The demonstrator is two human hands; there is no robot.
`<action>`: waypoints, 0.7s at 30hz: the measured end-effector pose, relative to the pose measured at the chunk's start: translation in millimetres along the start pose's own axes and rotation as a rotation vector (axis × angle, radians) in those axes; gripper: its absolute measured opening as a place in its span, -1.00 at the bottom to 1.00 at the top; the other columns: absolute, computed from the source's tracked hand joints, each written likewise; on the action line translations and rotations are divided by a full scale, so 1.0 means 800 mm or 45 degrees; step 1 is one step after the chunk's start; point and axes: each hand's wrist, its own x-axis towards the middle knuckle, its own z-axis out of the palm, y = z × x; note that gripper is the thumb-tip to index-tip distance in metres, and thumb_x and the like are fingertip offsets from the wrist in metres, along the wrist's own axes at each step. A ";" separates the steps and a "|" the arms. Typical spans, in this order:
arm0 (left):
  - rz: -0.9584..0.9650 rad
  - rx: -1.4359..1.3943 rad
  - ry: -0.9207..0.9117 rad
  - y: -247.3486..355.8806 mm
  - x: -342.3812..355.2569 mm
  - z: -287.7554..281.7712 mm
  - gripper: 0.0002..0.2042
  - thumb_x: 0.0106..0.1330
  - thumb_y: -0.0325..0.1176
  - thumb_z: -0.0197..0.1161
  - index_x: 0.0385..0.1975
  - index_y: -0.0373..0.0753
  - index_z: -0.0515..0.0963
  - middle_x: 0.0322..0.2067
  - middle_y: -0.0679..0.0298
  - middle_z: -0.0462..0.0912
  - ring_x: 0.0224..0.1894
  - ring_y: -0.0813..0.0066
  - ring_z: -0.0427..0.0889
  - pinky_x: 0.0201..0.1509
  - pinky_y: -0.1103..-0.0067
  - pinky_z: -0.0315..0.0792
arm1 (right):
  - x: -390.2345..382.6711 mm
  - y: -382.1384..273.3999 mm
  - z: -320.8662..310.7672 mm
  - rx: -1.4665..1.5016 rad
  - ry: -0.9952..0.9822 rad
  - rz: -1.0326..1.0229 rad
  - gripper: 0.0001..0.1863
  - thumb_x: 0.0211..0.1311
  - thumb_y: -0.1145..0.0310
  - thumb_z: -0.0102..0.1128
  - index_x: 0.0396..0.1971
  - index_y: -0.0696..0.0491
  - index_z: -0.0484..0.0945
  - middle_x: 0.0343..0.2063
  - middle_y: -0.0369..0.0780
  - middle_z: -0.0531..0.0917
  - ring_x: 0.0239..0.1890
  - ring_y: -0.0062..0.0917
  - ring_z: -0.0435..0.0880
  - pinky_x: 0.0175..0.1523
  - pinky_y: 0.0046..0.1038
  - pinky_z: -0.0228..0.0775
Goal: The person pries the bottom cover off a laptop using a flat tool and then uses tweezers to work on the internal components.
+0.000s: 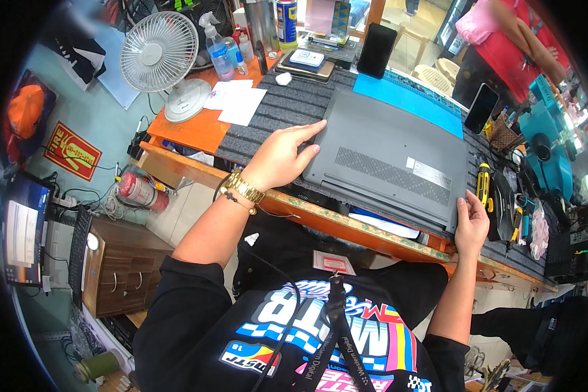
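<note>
A closed dark grey laptop (392, 137) lies bottom side up on a ribbed grey mat, its vent grille and a pale label facing me. My left hand (284, 153) holds its left edge, thumb and index finger at the rim and the other fingers hidden. At the near right corner, my right hand (472, 225) grips the edge between thumb and fingers. Beyond the laptop is a bright blue mat (408, 101). A yellow-handled tool (483, 184) lies just right of the laptop.
A white fan (160, 55), white papers (243, 106) and a spray bottle (219, 52) stand or lie at the left. Two dark phones, one a propped phone (376, 51), are at the back. More tools and a teal device (541, 140) crowd the right. Someone in red (509, 39) stands beyond the bench.
</note>
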 end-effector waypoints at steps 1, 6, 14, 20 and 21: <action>0.027 0.015 0.014 -0.001 0.000 0.001 -0.52 0.45 -0.44 0.28 0.38 -0.30 0.52 0.16 -0.15 0.70 0.23 -0.07 0.68 0.31 0.31 0.54 | 0.000 0.001 0.000 -0.058 0.011 -0.010 -0.62 0.47 0.42 0.35 0.15 0.33 0.63 -0.41 -0.41 0.58 -0.37 -0.79 0.46 -0.26 -0.67 0.29; 0.092 0.141 0.059 -0.003 -0.006 0.013 -0.55 0.48 -0.46 0.24 0.37 -0.29 0.53 0.20 -0.16 0.67 0.30 -0.07 0.62 0.39 0.27 0.49 | -0.003 -0.007 0.000 -0.202 0.022 -0.020 -0.65 0.47 0.37 0.36 0.10 0.29 0.67 -0.44 -0.40 0.59 -0.38 -0.78 0.48 -0.27 -0.65 0.33; 0.018 0.437 0.037 0.013 -0.020 0.047 -0.49 0.57 -0.40 0.11 0.49 -0.35 0.34 0.38 -0.14 0.51 0.46 -0.09 0.45 0.58 0.13 0.24 | -0.011 -0.027 0.000 -0.529 0.002 -0.099 -0.70 0.47 0.38 0.35 0.05 0.26 0.67 -0.42 -0.33 0.60 -0.33 -0.68 0.50 -0.18 -0.58 0.38; -0.161 0.725 -0.150 0.026 -0.018 0.046 -0.42 0.64 -0.25 0.00 0.53 -0.48 0.19 0.49 -0.20 0.34 0.57 -0.12 0.27 0.63 0.02 0.09 | -0.015 -0.026 0.008 -0.569 0.036 -0.190 -0.66 0.27 0.34 0.53 -0.06 0.20 0.68 -0.48 -0.22 0.53 -0.45 -0.46 0.49 -0.27 -0.39 0.41; -0.179 0.709 -0.160 0.028 -0.018 0.047 -0.41 0.64 -0.26 0.00 0.54 -0.48 0.17 0.49 -0.23 0.31 0.58 -0.15 0.24 0.64 0.02 0.07 | -0.016 -0.031 0.011 -0.635 0.051 -0.217 -0.63 0.26 0.31 0.54 -0.04 0.18 0.67 -0.45 -0.21 0.54 -0.43 -0.41 0.52 -0.26 -0.36 0.44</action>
